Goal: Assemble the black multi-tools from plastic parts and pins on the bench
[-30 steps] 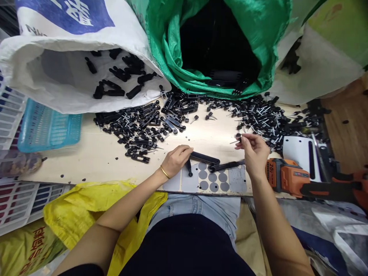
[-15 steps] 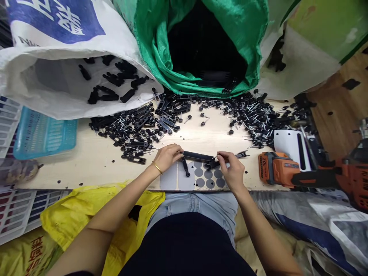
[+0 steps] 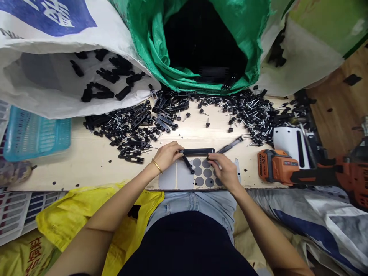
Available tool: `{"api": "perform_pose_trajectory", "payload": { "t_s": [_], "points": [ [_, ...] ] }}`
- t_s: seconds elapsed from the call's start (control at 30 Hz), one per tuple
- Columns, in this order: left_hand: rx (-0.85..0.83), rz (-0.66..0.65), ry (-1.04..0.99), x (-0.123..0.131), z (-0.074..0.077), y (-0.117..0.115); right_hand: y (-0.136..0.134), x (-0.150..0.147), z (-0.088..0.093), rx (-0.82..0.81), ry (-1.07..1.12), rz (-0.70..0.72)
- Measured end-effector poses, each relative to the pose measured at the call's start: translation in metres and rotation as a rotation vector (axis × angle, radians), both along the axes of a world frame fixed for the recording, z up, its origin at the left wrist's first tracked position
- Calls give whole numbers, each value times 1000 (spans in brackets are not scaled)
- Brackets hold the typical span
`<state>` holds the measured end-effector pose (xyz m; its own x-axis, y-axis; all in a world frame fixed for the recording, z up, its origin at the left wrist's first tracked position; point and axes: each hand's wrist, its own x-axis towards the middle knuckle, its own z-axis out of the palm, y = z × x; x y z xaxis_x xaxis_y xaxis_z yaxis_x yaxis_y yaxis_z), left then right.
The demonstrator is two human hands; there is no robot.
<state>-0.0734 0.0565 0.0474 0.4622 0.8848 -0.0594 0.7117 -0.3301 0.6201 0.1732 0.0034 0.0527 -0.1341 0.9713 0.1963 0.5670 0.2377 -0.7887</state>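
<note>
My left hand (image 3: 169,154) pinches the left end of a long flat black bar (image 3: 197,151), held level above the bench edge. From that end a short black arm with a ball tip (image 3: 189,165) slants down. At the bar's right end my right hand (image 3: 224,168) has thumb and forefinger closed on a thin metal screw (image 3: 212,151); its head is hidden by the fingers. Just beyond that hand lies another jointed black arm (image 3: 231,144). Beneath both hands are grey sheets (image 3: 185,178) and grey round pads (image 3: 207,172).
Loose black-headed screws (image 3: 253,111) and black clevis arms (image 3: 140,117) are heaped along the back. A white sack (image 3: 28,50) and a green sack (image 3: 149,50) hold black parts. An orange cordless drill (image 3: 276,166) lies right; a blue basket (image 3: 40,134) stands left.
My right hand has moved slightly left to the bar's end with the screw. The black arm beside it has swung to a steeper slant. The view has shifted slightly.
</note>
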Motion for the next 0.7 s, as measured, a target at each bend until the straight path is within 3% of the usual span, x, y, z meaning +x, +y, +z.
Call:
{"api": "perform_pose_trajectory", "payload": {
  "t_s": [0.13,0.23,0.37,0.53,0.7],
  "points": [
    [-18,-3,6,2,2,0,5,4,0,-195,319,-348],
    [-15,2,-15,2,2,-1,12,3,2,-284,495,-376],
    [-19,0,-45,1,0,-1,24,-1,-2,-271,591,-404],
    [-6,3,-60,0,-2,-2,33,5,-10,-155,314,-372],
    [-13,-5,-57,1,-2,-1,38,7,8,-6,-225,-43]
  ]
}}
